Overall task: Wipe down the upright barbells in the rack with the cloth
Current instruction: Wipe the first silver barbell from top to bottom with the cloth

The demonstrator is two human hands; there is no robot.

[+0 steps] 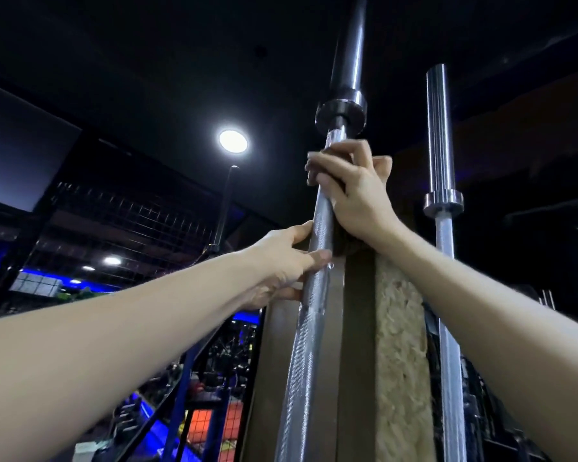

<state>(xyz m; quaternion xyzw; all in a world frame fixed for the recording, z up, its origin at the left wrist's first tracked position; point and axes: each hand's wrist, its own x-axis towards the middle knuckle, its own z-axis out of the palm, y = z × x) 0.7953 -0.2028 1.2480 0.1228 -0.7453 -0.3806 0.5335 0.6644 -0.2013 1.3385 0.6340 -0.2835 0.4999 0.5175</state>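
Barbell: upright, knurled silver shaft running from the bottom of the view up to a dark collar and dark sleeve overhead, leaning slightly left at the base. Right hand: fingers curled round the shaft just under the collar, thumb up along the far side; a dark fold under the fingers and below the palm was likely the cloth, though too dim to tell for certain. Left hand: set lower on the same shaft, thumb and forefinger pinching it from the left, the remaining fingers wrapped loosely against it. Both forearms bare, reaching up from the lower corners of the view. Post: brown, square, directly behind the shaft, with a pale rough-textured face on its right side. Second barbell: upright, well apart to the right, chrome sleeve above a chrome collar, untouched by either hand. Third bar: thin, dark, upright, farther back at centre left. Ceiling lamp: round, bright white, lit against a dark ceiling. Wire mesh panel: behind the left arm, at left. Blue lighting: strips at left and lower left. Orange patch: near the bottom, seen through dark framing, blurred.
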